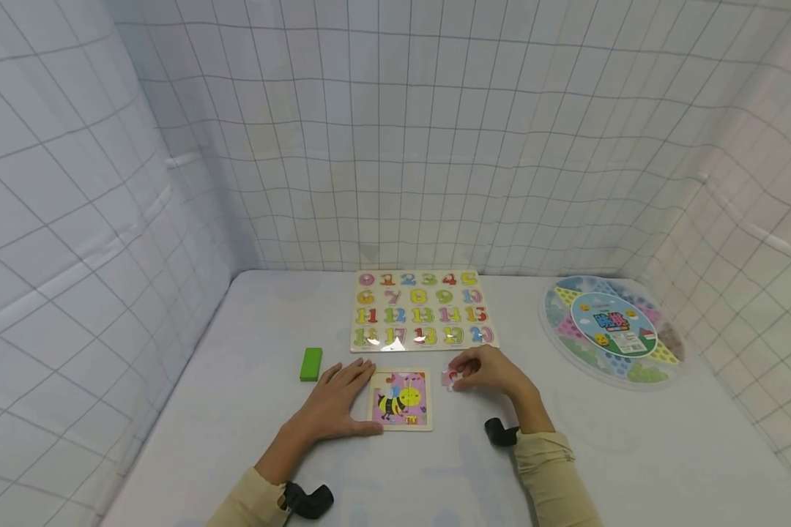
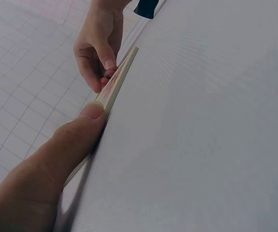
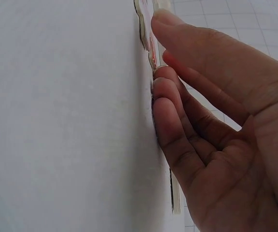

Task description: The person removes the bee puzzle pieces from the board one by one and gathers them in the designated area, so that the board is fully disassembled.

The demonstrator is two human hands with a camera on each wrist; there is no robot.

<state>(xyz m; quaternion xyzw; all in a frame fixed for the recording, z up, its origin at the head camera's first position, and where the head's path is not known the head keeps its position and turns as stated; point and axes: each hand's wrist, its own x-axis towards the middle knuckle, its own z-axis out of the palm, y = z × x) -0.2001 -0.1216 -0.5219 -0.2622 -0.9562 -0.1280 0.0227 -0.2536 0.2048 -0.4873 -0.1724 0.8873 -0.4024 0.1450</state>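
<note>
Bee puzzle (image 1: pixel 402 404) lies flat on the white worktop (image 1: pixel 435 476), squarely in front of the person, picture mostly laid out in its pale frame: bee's head and striped body readable, pink ground around it. Left hand (image 1: pixel 333 406) spread wide along the frame's left side, thumb on the near-left corner, fingertips at the far-left one; steadying it, I'd judge, not gripping. Right hand (image 1: pixel 491 371) nearly closed, thumb and fingertips pinching a small pink puzzle piece (image 1: pixel 447 378) with a red mark, just right of the frame and apart from it, low over or on the worktop; contact beneath unclear. Progress, as judged: most of the picture in place, this piece outside the frame and not yet fitted. Which gap it belongs to, and whether others are missing, too small to tell. Number board (image 1: pixel 425 307) beyond, green block (image 1: pixel 311 364) left, round game board (image 1: pixel 613 326) far right: all untouched.
</note>
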